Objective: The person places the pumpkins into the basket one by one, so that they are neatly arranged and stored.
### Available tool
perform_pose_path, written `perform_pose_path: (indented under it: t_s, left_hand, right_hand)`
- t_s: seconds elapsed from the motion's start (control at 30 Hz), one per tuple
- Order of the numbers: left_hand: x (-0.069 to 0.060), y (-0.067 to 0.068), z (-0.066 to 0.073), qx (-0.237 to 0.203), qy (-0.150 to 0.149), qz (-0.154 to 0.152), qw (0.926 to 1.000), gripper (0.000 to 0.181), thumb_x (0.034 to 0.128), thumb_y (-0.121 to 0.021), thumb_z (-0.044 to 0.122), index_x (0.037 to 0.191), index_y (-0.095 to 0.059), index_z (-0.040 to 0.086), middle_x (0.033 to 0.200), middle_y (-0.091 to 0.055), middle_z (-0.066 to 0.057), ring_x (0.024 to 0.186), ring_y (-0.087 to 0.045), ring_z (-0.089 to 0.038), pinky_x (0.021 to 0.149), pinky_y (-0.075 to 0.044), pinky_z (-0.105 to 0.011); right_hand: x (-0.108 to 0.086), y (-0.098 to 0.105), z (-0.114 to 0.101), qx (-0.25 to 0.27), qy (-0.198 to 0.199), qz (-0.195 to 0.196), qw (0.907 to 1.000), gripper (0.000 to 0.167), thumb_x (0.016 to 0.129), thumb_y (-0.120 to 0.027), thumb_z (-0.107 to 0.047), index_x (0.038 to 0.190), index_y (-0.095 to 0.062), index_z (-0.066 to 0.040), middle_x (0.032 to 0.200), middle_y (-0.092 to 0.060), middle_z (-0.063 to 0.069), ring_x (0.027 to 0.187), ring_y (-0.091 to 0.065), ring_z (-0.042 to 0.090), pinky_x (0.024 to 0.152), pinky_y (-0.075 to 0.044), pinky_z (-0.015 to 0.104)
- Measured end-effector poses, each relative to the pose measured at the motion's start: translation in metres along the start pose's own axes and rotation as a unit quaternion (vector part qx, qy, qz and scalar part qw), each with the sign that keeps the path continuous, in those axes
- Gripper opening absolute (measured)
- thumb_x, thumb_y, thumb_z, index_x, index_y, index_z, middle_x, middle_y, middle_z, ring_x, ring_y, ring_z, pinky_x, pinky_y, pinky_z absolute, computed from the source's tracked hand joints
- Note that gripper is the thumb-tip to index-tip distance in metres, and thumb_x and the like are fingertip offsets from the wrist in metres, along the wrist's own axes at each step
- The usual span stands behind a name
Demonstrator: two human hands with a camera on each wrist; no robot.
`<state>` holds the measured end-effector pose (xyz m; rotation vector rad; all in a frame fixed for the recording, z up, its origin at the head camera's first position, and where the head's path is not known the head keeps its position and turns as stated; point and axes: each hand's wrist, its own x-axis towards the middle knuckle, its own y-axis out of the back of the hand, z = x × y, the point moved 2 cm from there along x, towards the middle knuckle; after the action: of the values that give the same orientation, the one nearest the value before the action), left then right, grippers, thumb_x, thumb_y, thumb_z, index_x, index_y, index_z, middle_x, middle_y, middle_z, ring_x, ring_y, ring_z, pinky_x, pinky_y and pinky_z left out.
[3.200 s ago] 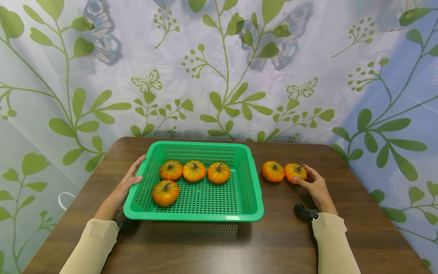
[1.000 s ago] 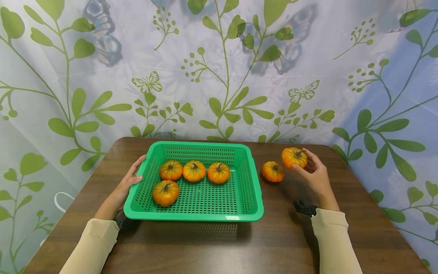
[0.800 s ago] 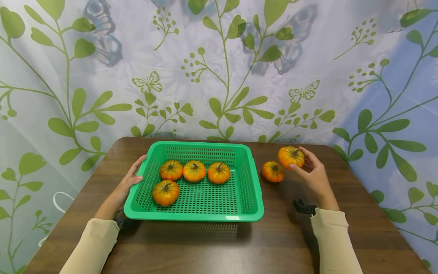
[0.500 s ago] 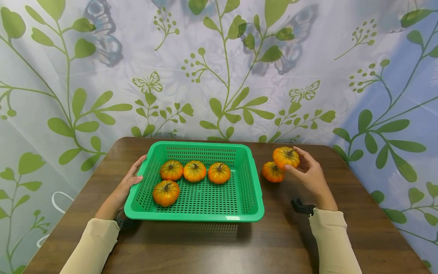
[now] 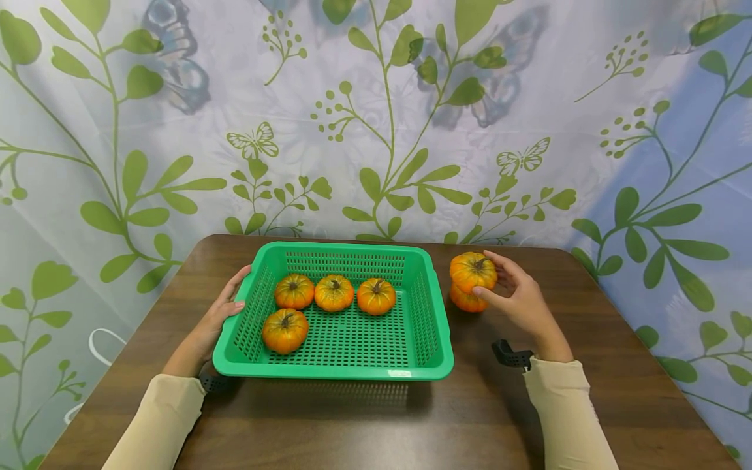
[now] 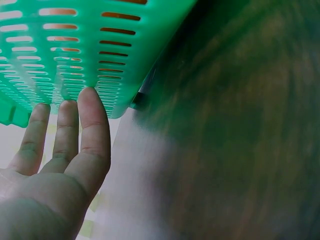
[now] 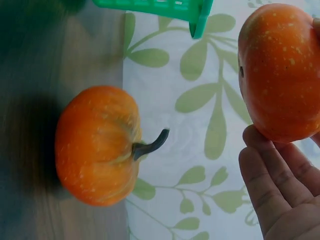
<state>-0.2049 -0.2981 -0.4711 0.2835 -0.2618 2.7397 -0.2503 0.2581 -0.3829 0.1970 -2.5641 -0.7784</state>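
Observation:
In the head view, my left hand (image 5: 219, 313) holds the left rim of a green plastic basket (image 5: 335, 373), its thumb on the rim. Its fingers touch the slotted outer wall in the left wrist view. Inside the basket, several small orange pumpkins (image 5: 284, 331) sit toward the left and back. My right hand (image 5: 523, 303) grips another small pumpkin (image 5: 472, 271) between thumb and fingers, raised off the table. Lower down, a second pumpkin (image 5: 468, 301) rests on the table right of the basket, partly covered by the held one in the head view; its curved stem shows in the right wrist view.
Everything stands on a dark brown wooden table (image 5: 376, 431). Behind it hangs a pale curtain (image 5: 329, 176) printed with green leaves and butterflies. A black wrist mount (image 5: 511, 356) sticks out beside the right wrist.
My right hand has lifted the pumpkin from the table, then carried it left until it overlaps the other loose pumpkin in view. The left hand and basket have stayed put.

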Motion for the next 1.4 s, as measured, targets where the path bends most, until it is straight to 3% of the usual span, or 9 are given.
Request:
perform_pose_path:
  t_s: [0.53, 0.63, 0.8, 0.87, 1.0, 1.13, 1.4]
  left_hand:
    - [0.000, 0.003, -0.002, 0.002, -0.001, -0.002, 1.0000, 0.061, 0.1137, -0.037, 0.015, 0.169, -0.025, 0.037, 0.158, -0.037, 0.016, 0.127, -0.059, -0.008, 0.097, -0.058, -0.028]
    - [-0.001, 0.005, -0.003, 0.001, -0.001, -0.003, 1.0000, 0.062, 0.1140, -0.036, 0.016, 0.170, -0.023, 0.036, 0.158, -0.037, 0.017, 0.127, -0.059, -0.007, 0.097, -0.058, -0.028]
    - [-0.001, 0.004, -0.003, 0.001, -0.003, -0.006, 1.0000, 0.062, 0.1139, -0.037, 0.016, 0.171, -0.022, 0.035, 0.159, -0.036, 0.017, 0.127, -0.058, -0.007, 0.097, -0.058, -0.028]
    - [-0.001, 0.004, -0.002, 0.002, -0.003, -0.006, 1.0000, 0.063, 0.1139, -0.037, 0.016, 0.171, -0.021, 0.035, 0.160, -0.035, 0.017, 0.128, -0.058, -0.007, 0.097, -0.057, -0.028]
    - [-0.001, 0.002, -0.001, -0.002, -0.006, -0.008, 0.9999, 0.062, 0.1139, -0.036, 0.015, 0.171, -0.023, 0.036, 0.160, -0.034, 0.015, 0.128, -0.058, -0.008, 0.097, -0.058, -0.028]
    - [-0.001, 0.000, 0.000, -0.002, -0.013, -0.009, 0.9999, 0.063, 0.1134, -0.037, 0.014, 0.170, -0.025, 0.037, 0.160, -0.035, 0.015, 0.128, -0.058, -0.009, 0.097, -0.057, -0.028]
    - [-0.001, -0.001, 0.000, 0.016, -0.014, -0.001, 0.9998, 0.065, 0.1126, -0.037, 0.013, 0.172, -0.023, 0.035, 0.161, -0.035, 0.016, 0.130, -0.057, -0.008, 0.098, -0.056, -0.026]
  right_hand:
    - [0.001, -0.013, -0.019, -0.012, 0.046, -0.034, 0.9983, 0.069, 0.094, -0.082, 0.000, 0.157, -0.052, 0.000, 0.146, -0.060, 0.023, 0.119, -0.055, -0.008, 0.102, -0.043, 0.009]
    - [0.001, -0.015, -0.021, -0.011, 0.048, -0.040, 0.9980, 0.069, 0.094, -0.082, -0.001, 0.157, -0.053, 0.000, 0.147, -0.060, 0.022, 0.120, -0.057, -0.002, 0.102, -0.044, 0.010]
    - [0.002, -0.020, -0.026, -0.001, 0.053, -0.055, 0.9971, 0.071, 0.093, -0.083, 0.000, 0.157, -0.054, -0.002, 0.149, -0.059, 0.022, 0.128, -0.061, 0.026, 0.104, -0.043, 0.010]
    - [0.003, -0.022, -0.029, -0.001, 0.054, -0.061, 0.9967, 0.071, 0.093, -0.084, -0.001, 0.157, -0.054, -0.002, 0.150, -0.059, 0.021, 0.127, -0.061, 0.028, 0.104, -0.043, 0.010]
    - [0.004, -0.025, -0.035, -0.003, 0.062, -0.076, 0.9952, 0.070, 0.092, -0.084, -0.001, 0.156, -0.055, -0.001, 0.147, -0.060, 0.019, 0.119, -0.062, 0.018, 0.102, -0.047, 0.013]
    - [0.007, -0.028, -0.040, 0.004, 0.074, -0.096, 0.9926, 0.070, 0.092, -0.084, 0.000, 0.155, -0.055, -0.001, 0.144, -0.062, 0.017, 0.115, -0.064, 0.024, 0.099, -0.050, 0.016]
    - [0.012, -0.032, -0.052, -0.015, 0.094, -0.146, 0.9847, 0.069, 0.092, -0.086, -0.006, 0.155, -0.057, -0.005, 0.145, -0.063, 0.014, 0.119, -0.064, 0.031, 0.099, -0.058, 0.050]
